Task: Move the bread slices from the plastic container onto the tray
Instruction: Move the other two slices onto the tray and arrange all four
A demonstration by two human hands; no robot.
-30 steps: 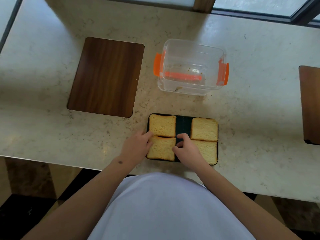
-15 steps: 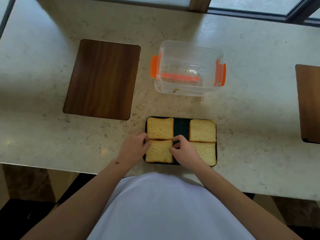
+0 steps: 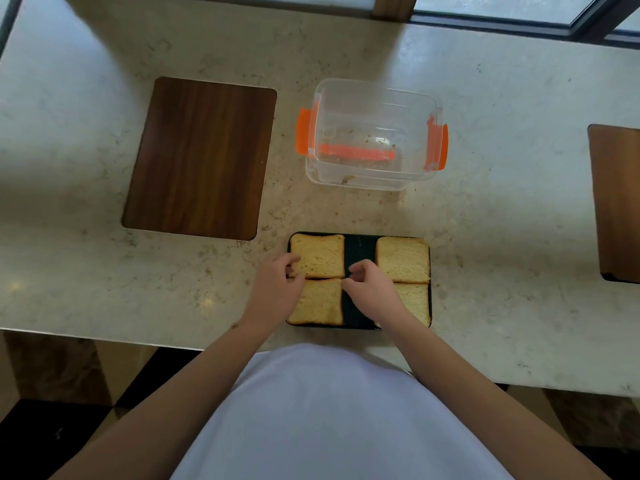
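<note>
A dark tray [image 3: 359, 249] lies near the counter's front edge with several golden bread slices flat on it, two on each side. My left hand [image 3: 275, 289] sits at the tray's left rim, fingers loosely curled by the far left corner of the near-left slice [image 3: 320, 303]. My right hand [image 3: 370, 287] hovers over the tray's bare middle strip, thumb and forefinger apart at that slice's far right corner, and it covers part of the near-right slice [image 3: 415, 304]. Behind the tray, the clear plastic container [image 3: 367, 183] with orange latches holds only crumbs.
A dark wooden panel [image 3: 201, 157] is set into the stone counter [image 3: 502, 220] left of the container. A second wooden panel [image 3: 618, 202] shows at the right edge. The counter's front edge runs just below the tray, and a window frame lines the back.
Both hands stay at the near-left slice's far corners. Their fingers have loosened from the pinch and lifted slightly. The slice lies flat on the tray.
</note>
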